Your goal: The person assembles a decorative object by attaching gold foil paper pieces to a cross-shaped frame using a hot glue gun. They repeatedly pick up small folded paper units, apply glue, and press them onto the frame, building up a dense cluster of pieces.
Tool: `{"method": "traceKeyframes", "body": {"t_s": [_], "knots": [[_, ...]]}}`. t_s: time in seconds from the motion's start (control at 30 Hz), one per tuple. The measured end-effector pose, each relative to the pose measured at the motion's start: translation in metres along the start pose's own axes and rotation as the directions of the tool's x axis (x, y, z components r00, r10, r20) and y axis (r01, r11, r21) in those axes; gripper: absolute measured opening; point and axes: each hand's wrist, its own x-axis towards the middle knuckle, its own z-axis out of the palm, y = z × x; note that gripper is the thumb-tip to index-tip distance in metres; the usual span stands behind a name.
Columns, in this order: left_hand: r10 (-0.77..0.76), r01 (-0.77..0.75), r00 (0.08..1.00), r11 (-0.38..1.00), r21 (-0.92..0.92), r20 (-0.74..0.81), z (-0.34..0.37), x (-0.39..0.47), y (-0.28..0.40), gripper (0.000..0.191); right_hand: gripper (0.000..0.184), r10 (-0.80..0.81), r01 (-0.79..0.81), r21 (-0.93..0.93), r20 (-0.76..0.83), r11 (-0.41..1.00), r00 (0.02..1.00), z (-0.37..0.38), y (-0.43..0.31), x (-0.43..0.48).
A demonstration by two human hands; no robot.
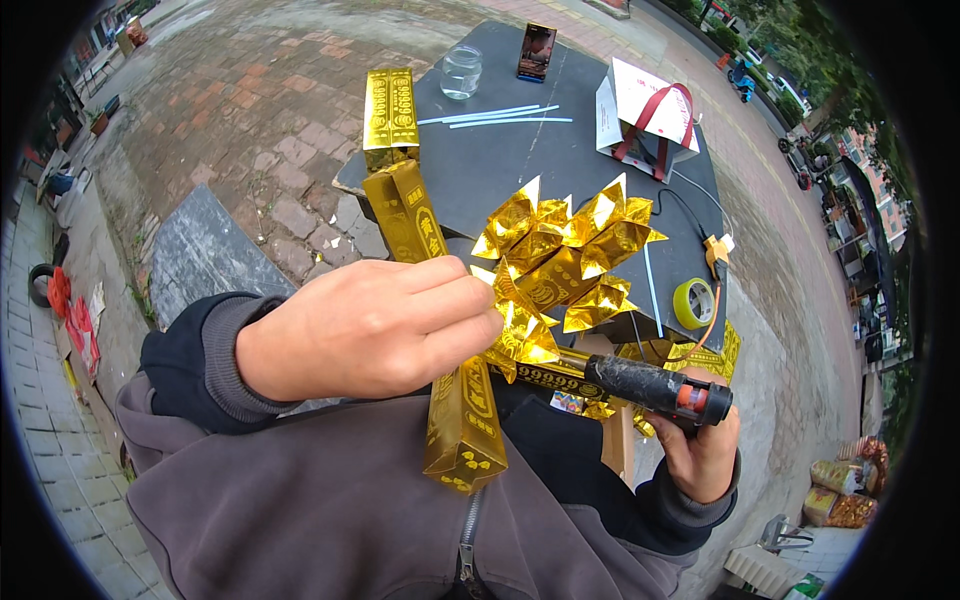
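My left hand (375,326) pinches a folded gold foil paper piece (521,334) at its left tip; the fingertips are partly hidden. In my right hand (701,450) is a black hot glue gun (649,390), its nozzle pointing left at the lower edge of that foil piece. Beyond them stands a cluster of pointed gold foil pieces (615,229) around a printed gold paper block (551,277). A long gold paper box (465,427) reaches towards my chest under my left hand. Another long gold box (405,210) slants beyond that hand.
On the dark table (495,165) are a glass jar (461,73), a phone (536,52), glue sticks (510,116), a white paper bag (649,112), yellow tape (693,304) and an orange plug connector (716,251) with cables. An upright gold box (391,112) stands at the table's left edge.
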Motion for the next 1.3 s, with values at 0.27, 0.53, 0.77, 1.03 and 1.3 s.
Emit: {"method": "traceKeyframes", "body": {"t_s": [0.27, 0.53, 0.77, 1.03, 1.3], "knots": [[-0.127, 0.081, 0.983, 0.947, -0.309, -0.131, 0.033, -0.005, -0.013, 0.015, 0.039, 0.291, -0.227, 0.452, -0.076, 0.863, 0.954, -0.011, 0.042, -0.024], [-0.534, 0.199, 0.826, -0.021, -0.980, 0.179, 0.112, -0.010, 0.007, 0.009, 0.031, 0.709, -0.507, 0.611, -0.131, 0.609, 0.693, 0.046, 0.195, 0.014], [-0.490, 0.170, 0.795, -0.385, -0.907, 0.357, 0.137, -0.008, 0.011, 0.015, 0.047, 0.771, -0.595, 0.526, -0.214, 0.608, 0.599, 0.109, 0.268, 0.034], [-0.524, 0.211, 0.762, -0.355, -0.911, 0.381, 0.150, -0.011, 0.003, 0.017, 0.047, 0.575, -0.680, -0.061, -0.481, 0.731, 0.662, 0.150, 0.294, 0.056], [-0.505, 0.100, 0.752, -0.547, -0.831, 0.423, 0.161, -0.014, -0.003, 0.018, 0.035, 0.435, -0.534, -0.084, -0.481, 0.841, 0.761, 0.114, 0.245, 0.064]]}}
